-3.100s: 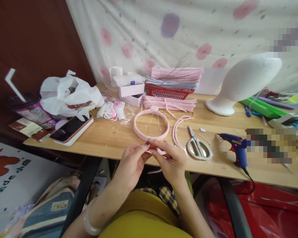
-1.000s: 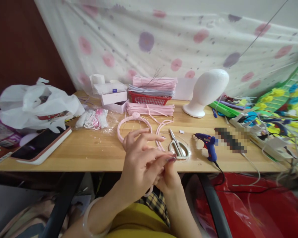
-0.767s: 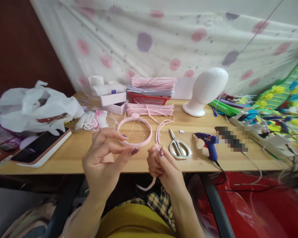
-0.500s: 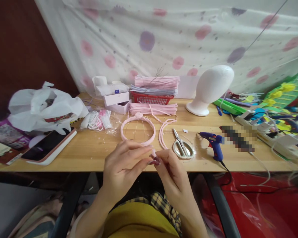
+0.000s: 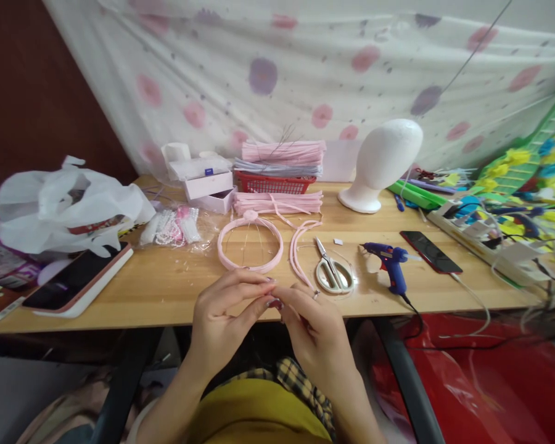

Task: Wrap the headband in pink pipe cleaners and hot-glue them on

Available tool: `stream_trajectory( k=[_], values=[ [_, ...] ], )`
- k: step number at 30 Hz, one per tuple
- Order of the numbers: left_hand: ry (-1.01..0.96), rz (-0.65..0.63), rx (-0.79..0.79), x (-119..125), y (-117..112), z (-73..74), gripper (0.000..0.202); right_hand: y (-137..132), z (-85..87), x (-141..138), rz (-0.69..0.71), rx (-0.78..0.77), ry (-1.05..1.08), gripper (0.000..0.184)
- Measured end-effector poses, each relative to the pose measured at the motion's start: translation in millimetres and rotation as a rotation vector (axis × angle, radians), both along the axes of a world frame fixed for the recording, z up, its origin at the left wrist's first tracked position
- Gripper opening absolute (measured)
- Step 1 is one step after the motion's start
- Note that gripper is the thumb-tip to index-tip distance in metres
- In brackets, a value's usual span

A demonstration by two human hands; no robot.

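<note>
My left hand (image 5: 229, 317) and my right hand (image 5: 312, 324) meet at the fingertips over the table's front edge. Thumbs and forefingers are pinched together, and whatever lies between them is hidden. Just beyond them rests a pink wrapped ring (image 5: 221, 250) with a round pink piece (image 5: 250, 215) on its far rim and thin wires across it. Curved pink strips (image 5: 296, 253) lie to the right of the ring. Beside those strips are white-handled scissors (image 5: 333, 274), blades pointing away from me. A blue glue gun (image 5: 392, 265) lies further right.
A foam head (image 5: 383, 160) stands at the back. Pink pipe-cleaner-like bundles (image 5: 282, 202) lie before a red basket (image 5: 277, 184). At left are a white plastic bag (image 5: 69, 200), bagged beads (image 5: 173, 227) and a phone on a box (image 5: 78, 277). Another phone (image 5: 430, 251) and a power strip (image 5: 476, 240) sit right.
Both hands have drawn closer together, and the right fingers now overlap the left fingertips. A small pale pink piece seen between them before is now covered. The view has shifted slightly right.
</note>
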State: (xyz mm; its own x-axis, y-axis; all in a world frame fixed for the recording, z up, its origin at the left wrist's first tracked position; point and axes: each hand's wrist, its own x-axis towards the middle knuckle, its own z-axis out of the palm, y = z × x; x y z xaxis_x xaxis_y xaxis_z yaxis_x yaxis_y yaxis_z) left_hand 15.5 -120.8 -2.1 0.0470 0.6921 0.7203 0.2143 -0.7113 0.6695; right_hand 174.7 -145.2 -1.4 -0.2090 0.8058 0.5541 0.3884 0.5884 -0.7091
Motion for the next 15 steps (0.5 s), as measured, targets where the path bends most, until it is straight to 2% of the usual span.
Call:
stream_trajectory(
  k=[7,15],
  values=[
    [-0.028,0.022,0.002,-1,0,-6.0,0.016,4,1.1,0,0.066,-0.020,0.090,0.033],
    [-0.021,0.099,0.062,1,-3,-12.3,0.015,4,1.7,0,0.059,-0.082,0.070,0.026]
  ],
)
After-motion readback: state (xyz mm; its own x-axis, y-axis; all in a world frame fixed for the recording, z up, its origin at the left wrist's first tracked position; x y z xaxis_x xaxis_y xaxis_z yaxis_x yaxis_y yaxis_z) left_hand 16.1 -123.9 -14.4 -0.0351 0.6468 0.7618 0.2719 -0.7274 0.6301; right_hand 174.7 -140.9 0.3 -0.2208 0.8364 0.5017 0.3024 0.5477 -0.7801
